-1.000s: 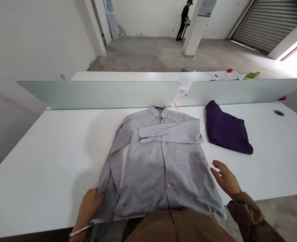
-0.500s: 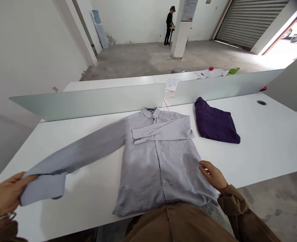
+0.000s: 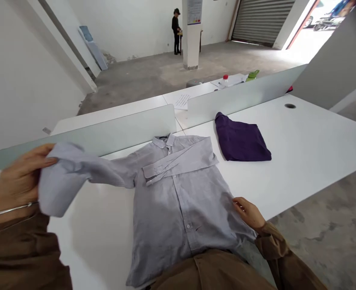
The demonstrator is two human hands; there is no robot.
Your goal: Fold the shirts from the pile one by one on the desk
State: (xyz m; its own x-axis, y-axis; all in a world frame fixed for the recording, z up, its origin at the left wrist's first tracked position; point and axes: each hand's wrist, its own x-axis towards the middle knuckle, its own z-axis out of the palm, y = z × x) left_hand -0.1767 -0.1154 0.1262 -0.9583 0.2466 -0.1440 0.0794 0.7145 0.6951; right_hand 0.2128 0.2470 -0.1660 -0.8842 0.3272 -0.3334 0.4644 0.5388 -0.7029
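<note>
White rectangular tabletop [image 3: 305,139] holds a grey long-sleeved button-up shirt [image 3: 168,209] at its near middle, 1 sleeve folded across. Right, folded dark purple fabric [image 3: 241,139]. Left bare hand [image 3: 21,177] pinches the other sleeve, raised; right bare hand [image 3: 249,211] has fingers slightly apart, beside the shirt's right edge.

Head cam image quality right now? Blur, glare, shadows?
Head view: raised cuff looks motion-blurred; shirt front reads sharper. Head view: doorway blown out, upper right. Head view: soft shadow on white table, left of the shirt. Head view: folds in purple garment hard to read, very dark.
</note>
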